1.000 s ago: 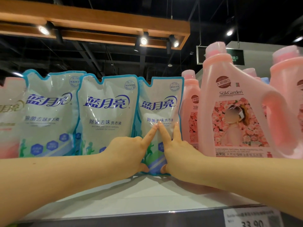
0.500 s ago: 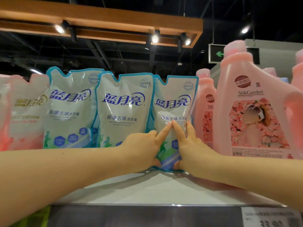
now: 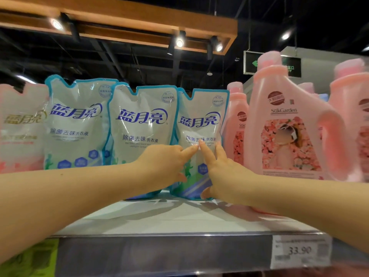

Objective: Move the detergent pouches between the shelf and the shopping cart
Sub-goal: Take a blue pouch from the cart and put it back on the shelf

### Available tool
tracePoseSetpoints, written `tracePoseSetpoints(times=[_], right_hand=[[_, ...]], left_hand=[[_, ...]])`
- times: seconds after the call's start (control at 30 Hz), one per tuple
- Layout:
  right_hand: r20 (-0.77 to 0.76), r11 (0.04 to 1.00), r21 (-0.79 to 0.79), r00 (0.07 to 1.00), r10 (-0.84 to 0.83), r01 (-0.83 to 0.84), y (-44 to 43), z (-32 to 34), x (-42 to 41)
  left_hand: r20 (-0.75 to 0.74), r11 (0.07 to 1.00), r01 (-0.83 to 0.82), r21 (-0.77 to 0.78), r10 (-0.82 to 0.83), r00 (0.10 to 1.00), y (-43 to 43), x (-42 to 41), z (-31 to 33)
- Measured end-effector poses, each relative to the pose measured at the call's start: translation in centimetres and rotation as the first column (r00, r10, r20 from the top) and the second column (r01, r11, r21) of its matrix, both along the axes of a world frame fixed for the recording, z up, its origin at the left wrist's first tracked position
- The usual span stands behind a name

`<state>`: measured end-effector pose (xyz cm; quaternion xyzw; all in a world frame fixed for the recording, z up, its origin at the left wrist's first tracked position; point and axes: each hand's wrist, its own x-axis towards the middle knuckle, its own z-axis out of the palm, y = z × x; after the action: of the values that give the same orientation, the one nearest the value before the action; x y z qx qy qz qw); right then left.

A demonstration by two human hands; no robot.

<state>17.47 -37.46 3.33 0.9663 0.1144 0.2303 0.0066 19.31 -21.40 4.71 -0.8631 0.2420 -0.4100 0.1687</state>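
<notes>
Left hand (image 3: 161,166): reaching to the rightmost pouch (image 3: 201,116), pressing a straight forefinger against its front, closing round nothing.
Right hand (image 3: 221,172): lying against the same pouch, forefinger and middle finger stretching up its front, thumb touching its lower edge, not gripping.
Fingertips: meeting near the middle of the pouch's front.
Rightmost pouch: standing upright on the shelf (image 3: 169,218), between the middle pouch (image 3: 141,120) and a small pink bottle (image 3: 237,126).
Middle pouch and left pouch (image 3: 75,120): standing upright in the same row, edges overlapping.
Pink pouch (image 3: 20,126): standing at the far left, blurred.
Large pink bottle (image 3: 289,126): standing further right.
Price tag (image 3: 299,250): sitting on the shelf's front edge, showing 33.90.
</notes>
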Motion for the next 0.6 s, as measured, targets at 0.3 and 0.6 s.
tracePoseSetpoints(times=[0.3, 0.6], right_hand=[[-0.097, 0.994, -0.075, 0.992, -0.085, 0.078, 1.6, 0.9, -2.1], [0.026, 0.999, -0.038, 0.999, 0.03, -0.029, 2.5, 0.0, -3.9]], left_hand=[[0.046, 0.997, 0.004, -0.075, 0.0, 0.999, 1.1, -1.5, 2.1], [0.097, 0.999, 0.006, -0.047, -0.001, 0.995, 2.1, -3.9, 2.4]])
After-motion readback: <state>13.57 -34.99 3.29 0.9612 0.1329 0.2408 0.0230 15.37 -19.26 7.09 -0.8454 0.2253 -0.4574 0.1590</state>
